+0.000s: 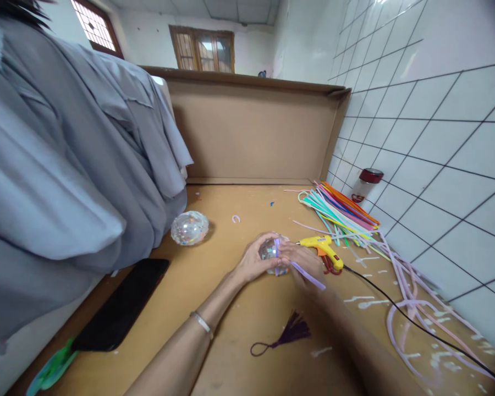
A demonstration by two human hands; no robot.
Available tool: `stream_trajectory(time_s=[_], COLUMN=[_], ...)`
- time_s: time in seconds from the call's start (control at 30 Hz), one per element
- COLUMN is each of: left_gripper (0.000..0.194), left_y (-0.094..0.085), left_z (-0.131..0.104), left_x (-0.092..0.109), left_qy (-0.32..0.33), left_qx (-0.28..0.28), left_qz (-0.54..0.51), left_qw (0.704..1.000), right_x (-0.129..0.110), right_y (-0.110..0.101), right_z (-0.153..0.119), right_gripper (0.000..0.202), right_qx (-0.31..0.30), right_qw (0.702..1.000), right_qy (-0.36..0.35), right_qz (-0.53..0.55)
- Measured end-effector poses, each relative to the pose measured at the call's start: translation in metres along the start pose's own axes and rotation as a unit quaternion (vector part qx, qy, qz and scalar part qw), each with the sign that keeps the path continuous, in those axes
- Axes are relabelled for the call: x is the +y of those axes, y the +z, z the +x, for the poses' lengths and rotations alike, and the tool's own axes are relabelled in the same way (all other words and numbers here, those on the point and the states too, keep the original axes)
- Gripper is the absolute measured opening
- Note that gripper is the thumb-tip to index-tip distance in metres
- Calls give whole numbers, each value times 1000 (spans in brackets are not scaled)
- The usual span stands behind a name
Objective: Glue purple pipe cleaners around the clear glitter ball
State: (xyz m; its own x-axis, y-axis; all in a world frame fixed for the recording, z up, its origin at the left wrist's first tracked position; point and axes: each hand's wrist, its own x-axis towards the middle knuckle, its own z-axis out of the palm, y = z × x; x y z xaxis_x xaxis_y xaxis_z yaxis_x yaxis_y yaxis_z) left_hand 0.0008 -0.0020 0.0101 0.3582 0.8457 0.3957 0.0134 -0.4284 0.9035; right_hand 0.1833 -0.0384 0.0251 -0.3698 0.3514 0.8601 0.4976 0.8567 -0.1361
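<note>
Both of my hands are on a small clear plastic ball (268, 250) with a lilac pipe cleaner (308, 276) wrapped upright around its middle. My left hand (251, 257) is curled around the ball's left side. My right hand (303, 261) presses its fingers at the ball's right side, where the pipe cleaner's loose end sticks out toward the lower right. Just beyond the right hand is a yellow glue gun (322, 246), its nozzle pointing left. Nearer to me lies a dark purple tassel (291, 331) with a loop.
A second clear ball (190, 227) sits left of my hands, near a black phone (121, 304). Pipe cleaners in several colours (342, 214) are heaped at the right by a red-lidded jar (367, 184). The glue gun's cord (390, 301) trails right. A cardboard panel (256, 129) stands behind; grey cloth (78, 143) hangs at left.
</note>
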Motion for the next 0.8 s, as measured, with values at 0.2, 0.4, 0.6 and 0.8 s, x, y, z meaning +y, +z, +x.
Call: stream_trajectory(time_s=[0.2, 0.4, 0.6, 0.8], left_gripper=[55, 53, 88, 102], left_y=[0, 0, -5, -5], left_z=[0, 2, 2, 0], left_x=[-3, -5, -6, -5], left_qy=[39, 60, 76, 98], left_qx=[-1, -2, -48, -54], left_qz=[41, 70, 115, 163], left_qw=[998, 996, 989, 980], right_x=[0, -1, -9, -11], right_y=[-3, -4, -6, -5], right_z=[0, -1, 4, 4], right_gripper=[25, 27, 26, 24], right_qx=[-2, -22, -26, -7], right_qw=[1000, 999, 997, 998], right_qy=[13, 30, 67, 65], right_qz=[14, 11, 8, 10])
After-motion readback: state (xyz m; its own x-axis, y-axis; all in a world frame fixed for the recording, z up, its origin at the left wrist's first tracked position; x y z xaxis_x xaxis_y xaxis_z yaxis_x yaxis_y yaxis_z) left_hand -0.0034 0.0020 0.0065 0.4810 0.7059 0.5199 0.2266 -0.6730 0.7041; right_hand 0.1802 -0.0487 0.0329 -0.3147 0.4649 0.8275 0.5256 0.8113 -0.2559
